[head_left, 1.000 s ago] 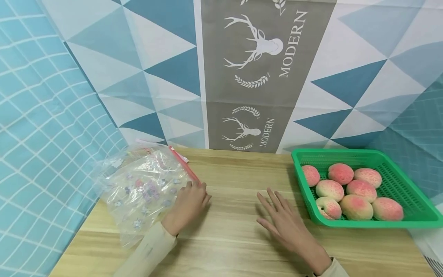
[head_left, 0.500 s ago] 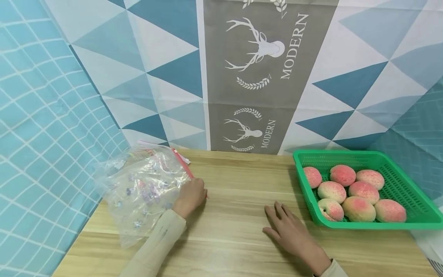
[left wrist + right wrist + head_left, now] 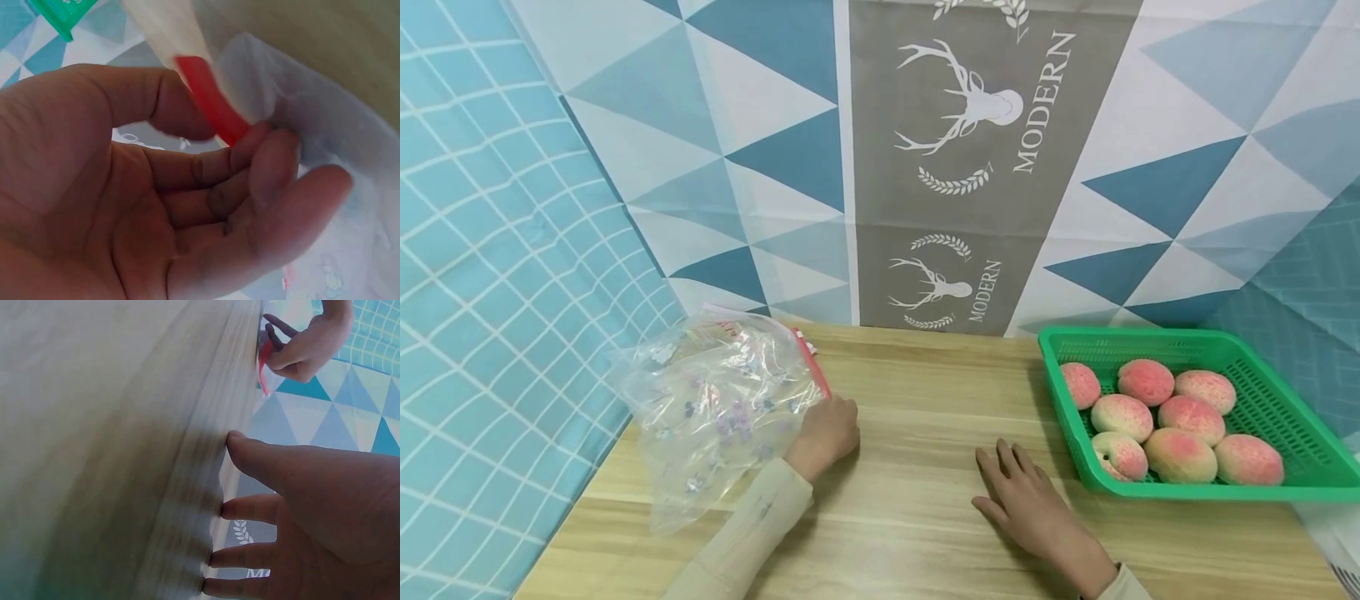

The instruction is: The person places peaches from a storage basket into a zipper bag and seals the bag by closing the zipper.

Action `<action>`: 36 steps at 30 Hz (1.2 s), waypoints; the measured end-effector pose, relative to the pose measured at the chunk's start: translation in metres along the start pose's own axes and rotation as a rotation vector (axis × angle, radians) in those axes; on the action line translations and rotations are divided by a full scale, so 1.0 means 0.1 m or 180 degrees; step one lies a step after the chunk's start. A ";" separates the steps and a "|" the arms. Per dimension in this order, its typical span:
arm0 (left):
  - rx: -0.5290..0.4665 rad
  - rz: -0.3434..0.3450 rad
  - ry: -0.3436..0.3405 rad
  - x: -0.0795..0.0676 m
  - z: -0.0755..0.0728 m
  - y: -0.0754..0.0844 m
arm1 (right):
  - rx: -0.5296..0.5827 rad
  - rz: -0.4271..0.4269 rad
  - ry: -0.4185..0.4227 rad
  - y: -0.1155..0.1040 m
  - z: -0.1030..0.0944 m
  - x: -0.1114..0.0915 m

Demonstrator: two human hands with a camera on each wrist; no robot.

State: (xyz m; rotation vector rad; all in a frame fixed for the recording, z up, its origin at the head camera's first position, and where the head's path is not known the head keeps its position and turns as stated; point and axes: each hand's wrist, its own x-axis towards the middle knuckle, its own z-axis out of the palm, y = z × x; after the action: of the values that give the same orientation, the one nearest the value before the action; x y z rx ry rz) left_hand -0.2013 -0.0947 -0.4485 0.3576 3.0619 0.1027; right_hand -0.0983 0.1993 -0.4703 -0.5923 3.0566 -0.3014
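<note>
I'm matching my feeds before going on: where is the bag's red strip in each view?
Head: red strip left of centre, just above the left hand.
Left wrist: red strip upper middle.
Right wrist: red strip near the top, right of centre.
Shared landmark: the left hand.

The head camera looks forward and down from high up, farthest back, at the bench (image 3: 917,533) and the wall (image 3: 917,200) in front of us. The left wrist camera looks very close at the left hand (image 3: 144,206). The right wrist camera looks low along the bench, tipped sideways, close by the right hand (image 3: 337,512). I find the left hand and red strip (image 3: 211,100) in all three views
</note>
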 end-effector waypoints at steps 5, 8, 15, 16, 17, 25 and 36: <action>-0.0075 0.0154 -0.0015 -0.05 0.00 0.07 | -0.0048 0.0012 0.0032 0.01 0.03 0.01; -0.0083 0.0230 0.0017 -0.08 -0.02 0.10 | -0.0081 0.0007 0.0027 0.01 0.03 0.03; -0.0005 0.0583 0.0380 -0.19 -0.14 0.22 | -0.0107 0.0021 0.0035 0.01 0.02 0.05; 0.0011 0.0644 0.0460 -0.21 -0.16 0.23 | -0.0105 0.0025 0.0034 0.01 0.01 0.05; 0.0052 0.0725 0.0546 -0.23 -0.18 0.26 | -0.0106 0.0023 0.0029 0.01 0.01 0.05; 0.0298 0.1369 0.0858 -0.44 -0.37 0.49 | 0.0062 -0.0011 -0.0173 -0.03 -0.04 0.02; 0.0394 0.1947 0.1077 -0.71 -0.57 0.71 | 0.0371 -0.0525 0.0563 -0.29 -0.24 0.02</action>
State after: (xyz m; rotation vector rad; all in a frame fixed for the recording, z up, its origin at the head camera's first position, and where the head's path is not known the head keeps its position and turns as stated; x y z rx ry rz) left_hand -0.1195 -0.0457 -0.3828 1.4045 3.1533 -0.0038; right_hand -0.0910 0.1762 -0.4407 -0.8561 3.1317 -0.5602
